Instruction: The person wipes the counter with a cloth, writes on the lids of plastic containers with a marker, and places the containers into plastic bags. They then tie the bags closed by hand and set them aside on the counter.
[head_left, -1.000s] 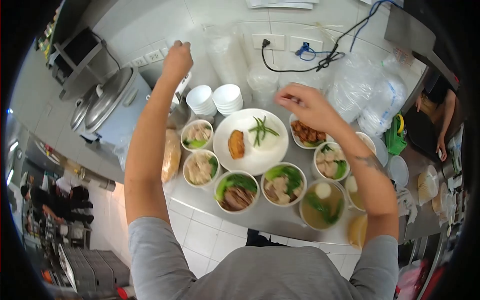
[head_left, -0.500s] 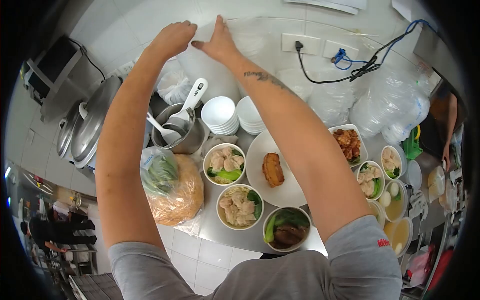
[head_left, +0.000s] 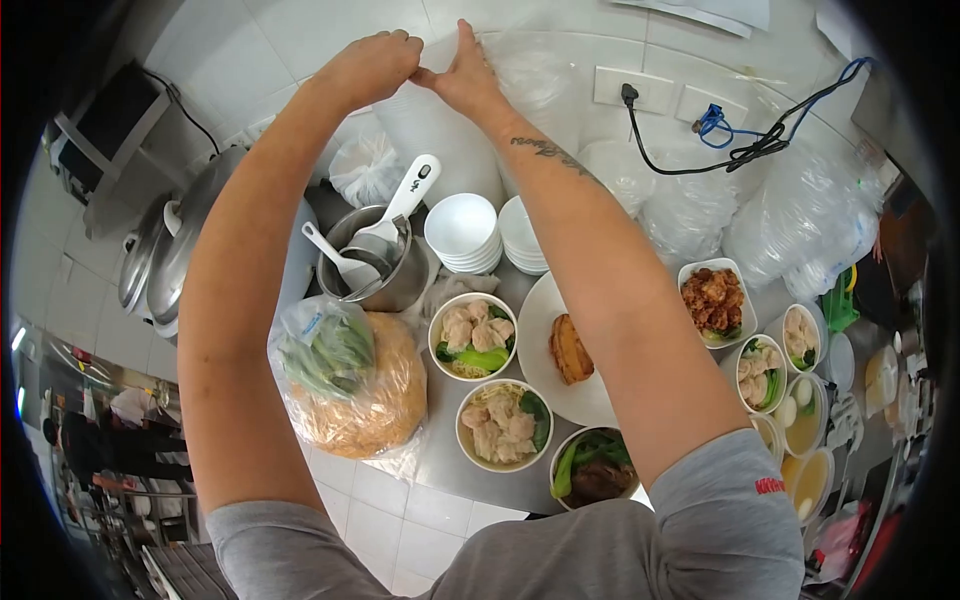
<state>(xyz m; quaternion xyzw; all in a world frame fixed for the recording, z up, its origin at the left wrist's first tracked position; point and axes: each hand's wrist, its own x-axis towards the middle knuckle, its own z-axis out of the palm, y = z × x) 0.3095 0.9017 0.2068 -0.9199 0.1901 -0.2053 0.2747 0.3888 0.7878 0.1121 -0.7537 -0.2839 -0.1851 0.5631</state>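
Observation:
Both my hands are raised at the top of the view, over tall clear plastic bags (head_left: 440, 135) against the tiled wall. My left hand (head_left: 375, 68) has its fingers curled at the top of the bags; what they grip is too small to make out. Close beside it, my right hand (head_left: 465, 75) has its thumb pointing toward the left hand and other fingers raised; whether it pinches plastic is unclear. Below them stand stacked white bowls (head_left: 462, 228) and a metal pot (head_left: 375, 265) holding white ladles.
Dumpling bowls (head_left: 502, 425), a plate (head_left: 540, 345) with browned meat, fried pieces (head_left: 713, 300) and soup tubs (head_left: 805, 415) cover the steel counter. Bagged greens (head_left: 325, 355) lie left. Cables (head_left: 745, 150) hang at the wall. A person in dark clothes (head_left: 110, 440) is far left.
My hands have come closer together, the right thumb now beside the left fingers. The counter and its contents appear shifted right and slightly down in the view.

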